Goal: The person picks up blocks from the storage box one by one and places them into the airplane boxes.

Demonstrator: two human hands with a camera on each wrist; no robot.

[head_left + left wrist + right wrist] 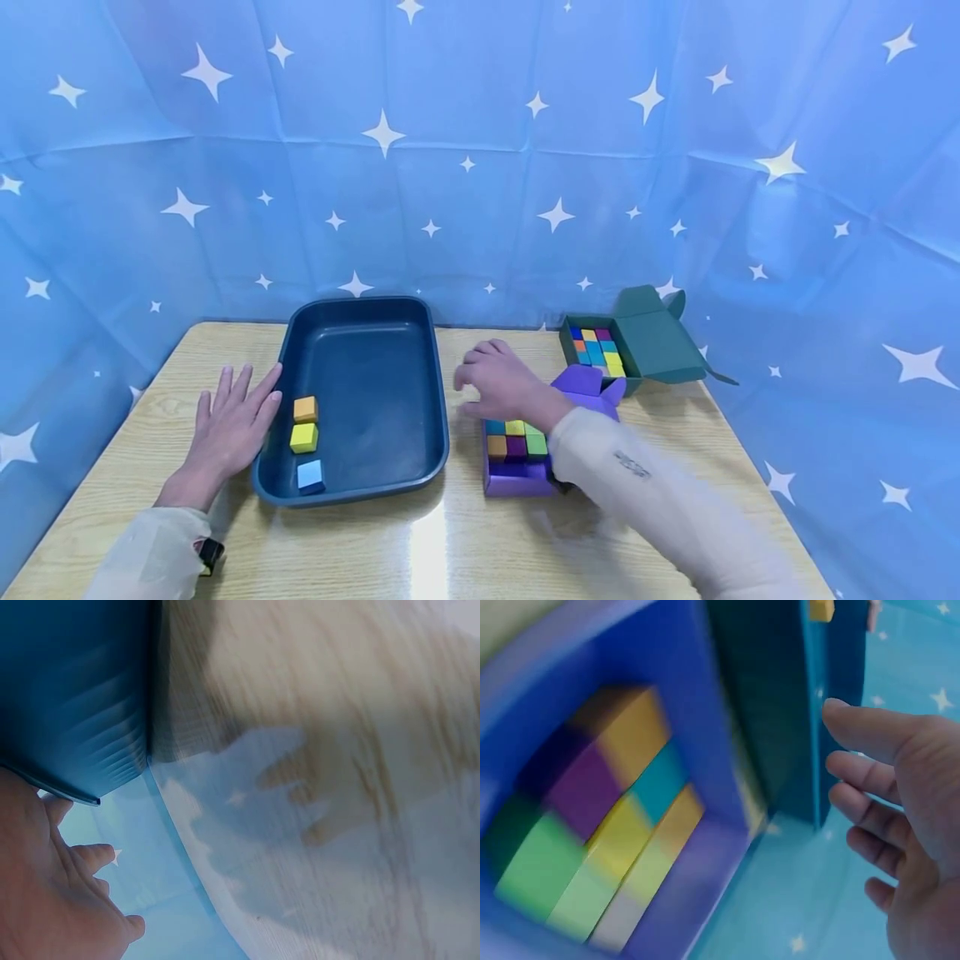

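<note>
My left hand (pixel 232 421) lies with fingers straight against the left rim of a dark blue tray (pixel 375 400). Inside the tray, along its left side, sit an orange cube (pixel 305 409), a yellow cube (pixel 303 438) and a light blue cube (pixel 310 475). My right hand (pixel 497 382) hovers between the tray and a purple box (pixel 519 487), fingers loosely bent and holding nothing. Several coloured cubes (pixel 592 787) fill part of that box, seen blurred in the right wrist view. My right forearm hides some of the box.
Behind the purple box, a green box (pixel 626 367) stands with its lid folded open to the right, several coloured cubes (pixel 596 350) inside. Everything is on a light wooden table (pixel 360 550). A blue curtain with white stars (pixel 480 167) hangs behind and around it.
</note>
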